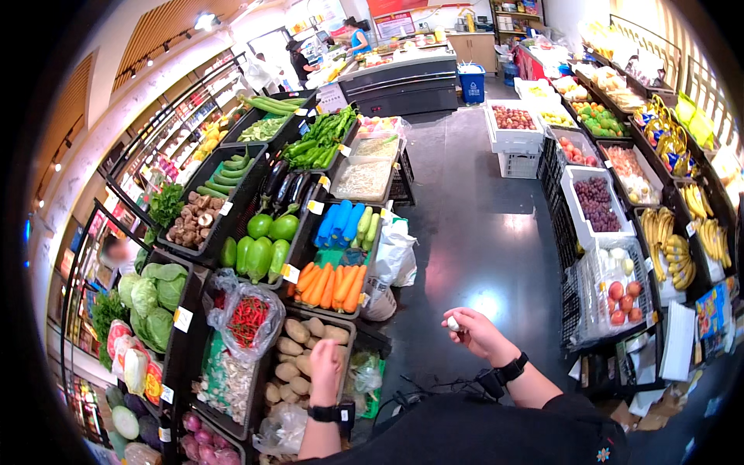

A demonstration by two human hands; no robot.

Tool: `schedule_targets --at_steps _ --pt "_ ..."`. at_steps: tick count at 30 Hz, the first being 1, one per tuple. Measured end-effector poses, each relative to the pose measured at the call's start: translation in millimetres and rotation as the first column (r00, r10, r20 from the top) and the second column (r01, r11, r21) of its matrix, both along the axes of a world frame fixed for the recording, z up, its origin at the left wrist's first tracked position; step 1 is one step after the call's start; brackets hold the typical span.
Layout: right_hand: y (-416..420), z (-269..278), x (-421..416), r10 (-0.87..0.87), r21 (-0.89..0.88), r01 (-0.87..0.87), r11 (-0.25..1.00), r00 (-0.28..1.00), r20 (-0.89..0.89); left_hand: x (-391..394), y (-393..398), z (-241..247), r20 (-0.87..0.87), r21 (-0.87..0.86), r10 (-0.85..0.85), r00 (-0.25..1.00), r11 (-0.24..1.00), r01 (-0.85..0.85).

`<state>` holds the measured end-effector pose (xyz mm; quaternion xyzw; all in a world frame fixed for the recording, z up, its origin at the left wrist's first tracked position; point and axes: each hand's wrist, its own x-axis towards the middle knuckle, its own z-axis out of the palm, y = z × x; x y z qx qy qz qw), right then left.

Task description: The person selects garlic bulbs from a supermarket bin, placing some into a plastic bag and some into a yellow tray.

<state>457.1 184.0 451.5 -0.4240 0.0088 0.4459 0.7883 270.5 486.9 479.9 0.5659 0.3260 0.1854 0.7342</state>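
My right hand [474,332] is raised over the dark floor, its fingers pinching a small white piece [454,323] that looks like garlic. Over the crate of potatoes [288,371] hovers my left hand [326,366] with curled fingers; whether anything is inside them is hidden. Left of the potatoes, a black crate holds loose garlic and papery skins [232,378] on a green liner. A clear plastic bag of red chillies [250,319] sits at that crate's far end. Carrots [331,285] lie in the crate beyond the potatoes.
Red onions [206,442] and cabbages [156,290] fill crates to the left. A white sack [395,250] stands at the stall's aisle side. Across the dark floor [465,232] are fruit stands with grapes [597,203] and bananas [677,261]. People stand near a far counter [401,81].
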Motion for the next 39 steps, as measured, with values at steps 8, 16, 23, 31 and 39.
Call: schedule_targets --at_steps 8,16,23,31,39 --pt "-17 6 74 -0.054 -0.097 0.071 0.993 0.985 0.167 168 -91 -20 -0.088 0.028 -0.6 0.795 0.796 0.604" --pt "50 3 217 -0.113 -0.137 0.174 0.975 0.923 0.367 345 -80 -27 0.045 0.222 -0.78 0.624 0.617 0.755" --pt "113 29 344 -0.266 -0.126 0.404 0.906 0.775 0.573 492 -30 17 0.003 0.366 -0.736 0.677 0.631 0.684" --pt "145 3 507 -0.307 -0.125 0.448 0.885 0.764 0.567 648 -17 5 -0.075 0.397 -0.664 0.744 0.664 0.633" --pt "159 -1 740 -0.179 -0.095 0.286 0.954 0.793 0.583 864 -1 -13 -0.004 0.157 -0.628 0.779 0.769 0.62"
